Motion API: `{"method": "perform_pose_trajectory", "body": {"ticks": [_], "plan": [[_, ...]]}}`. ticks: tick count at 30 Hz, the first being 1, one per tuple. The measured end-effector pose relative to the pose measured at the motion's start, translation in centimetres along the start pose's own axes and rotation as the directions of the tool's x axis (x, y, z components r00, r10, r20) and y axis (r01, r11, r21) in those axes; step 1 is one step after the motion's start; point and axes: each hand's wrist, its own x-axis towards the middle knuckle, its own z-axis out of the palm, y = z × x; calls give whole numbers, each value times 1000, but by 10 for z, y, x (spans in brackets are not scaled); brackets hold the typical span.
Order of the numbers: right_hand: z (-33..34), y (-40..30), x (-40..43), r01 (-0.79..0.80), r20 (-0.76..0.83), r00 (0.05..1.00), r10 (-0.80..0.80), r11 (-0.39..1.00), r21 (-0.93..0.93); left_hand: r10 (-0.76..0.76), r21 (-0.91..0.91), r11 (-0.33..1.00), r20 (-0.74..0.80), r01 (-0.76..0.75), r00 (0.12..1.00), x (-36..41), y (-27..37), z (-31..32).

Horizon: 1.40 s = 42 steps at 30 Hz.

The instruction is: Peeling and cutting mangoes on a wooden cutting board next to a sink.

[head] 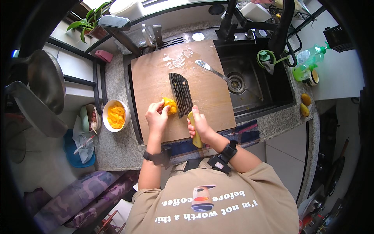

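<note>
My right hand (201,124) grips the yellow handle of a kitchen knife (181,93) with a broad, dark patterned blade. The blade is over the wooden cutting board (152,76), close to the right side of some orange-yellow fruit flesh (170,106). Fingers and thumb of my left hand (157,116) hold that fruit on the board. Left of the board, a white bowl (127,117) contains several pieces of orange-yellow fruit (116,116). A metal spoon or peeler (211,69) lies across the board's right edge, one end over the sink.
The board bridges part of a black sink (248,79) with a faucet (281,32) behind it. Two yellow fruits (305,105) lie on the right of the granite counter (271,124). Green bottles (309,63) stand at back right. Metal pans (43,76) hang at left.
</note>
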Motion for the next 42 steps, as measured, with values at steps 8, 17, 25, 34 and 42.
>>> {"method": "perform_pose_trajectory", "body": {"ticks": [8,17,25,34,42], "plan": [[0,-21,26,-149,50,988,147,988,41,48,-8,999,57,-48,997,6,-4,-8],[6,-18,42,-109,67,993,101,986,122,156,-55,987,185,-149,970,14,-12,-17],[5,-33,58,-167,102,983,154,977,135,213,-17,976,245,-215,946,19,-13,-20],[0,-7,40,-117,101,990,94,962,248,239,218,928,272,-302,932,10,4,-20],[3,19,27,-50,87,996,30,972,228,-134,571,816,48,83,990,-18,46,-7]]}}
